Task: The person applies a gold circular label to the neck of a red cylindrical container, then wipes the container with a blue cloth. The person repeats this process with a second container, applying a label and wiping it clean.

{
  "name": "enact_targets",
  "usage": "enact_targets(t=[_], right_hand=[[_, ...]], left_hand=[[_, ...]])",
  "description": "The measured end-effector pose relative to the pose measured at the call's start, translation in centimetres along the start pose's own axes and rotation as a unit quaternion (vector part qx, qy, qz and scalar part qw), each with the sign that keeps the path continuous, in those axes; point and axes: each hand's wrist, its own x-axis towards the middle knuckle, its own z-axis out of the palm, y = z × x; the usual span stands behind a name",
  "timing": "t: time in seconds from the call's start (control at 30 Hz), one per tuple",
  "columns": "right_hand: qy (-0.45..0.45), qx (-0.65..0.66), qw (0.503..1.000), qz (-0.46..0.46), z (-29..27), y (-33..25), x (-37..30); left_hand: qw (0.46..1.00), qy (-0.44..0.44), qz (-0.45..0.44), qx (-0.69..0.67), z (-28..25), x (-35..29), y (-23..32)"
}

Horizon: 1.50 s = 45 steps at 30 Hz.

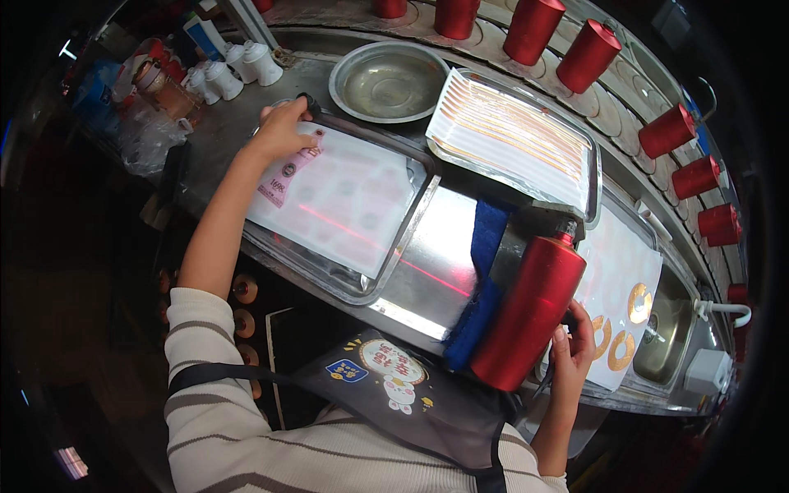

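Observation:
My left hand (282, 133) is at the far left corner of a sheet-covered tray (374, 283). Its thumb reaches over the top end of a pink printed label (282, 182) on the white sheet (349, 205). The fingers curl around a small dark round object (310, 103), only partly seen. A glossy red bottle (530, 312) with a narrow metallic neck lies tilted against a blue cloth (485, 246). My right hand (573, 349) is at the bottle's lower right side, fingers bent; what they grip is hidden behind the bottle.
A round metal basin (388, 82) and a tray of gold-striped sheets (514, 135) stand at the back. Red bottles (588, 56) line a curved conveyor. To the right, a white sheet with gold rings (622, 351) lies near a sink (664, 337). White bottles (261, 64) stand back left.

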Motion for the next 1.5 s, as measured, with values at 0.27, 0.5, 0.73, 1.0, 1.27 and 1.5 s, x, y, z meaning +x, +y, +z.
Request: enact_targets(t=[0.27, 0.5, 0.73, 1.0, 1.27, 1.5], right_hand=[[-0.033, -0.080, 0.993, -0.077, -0.9, -1.8, -1.1], [-0.112, -0.280, 0.940, -0.158, 0.0, -1.3, -3.3], [-0.094, -0.298, 0.922, -0.229, 0.3, 0.5, -2.6], [-0.158, -0.162, 0.961, -0.160, -2.3, -0.8, -1.7], [-0.061, 0.031, 0.983, -0.173, 0.2, -1.1, -1.6], [-0.026, 0.032, 0.985, -0.165, 0.6, -1.6, -1.0]], left_hand=[[0.943, 0.198, -0.020, -0.265, 4.3, 0.4, -4.9], [0.965, 0.191, 0.153, -0.096, -2.6, -10.6, 9.8], [0.890, 0.123, 0.313, -0.307, -6.9, -17.6, 21.9], [0.819, -0.018, 0.228, -0.527, -5.0, -15.8, 31.2], [0.815, -0.036, 0.320, -0.482, -8.2, -14.3, 32.0], [0.806, -0.025, 0.278, -0.522, -9.4, -17.5, 32.3]])
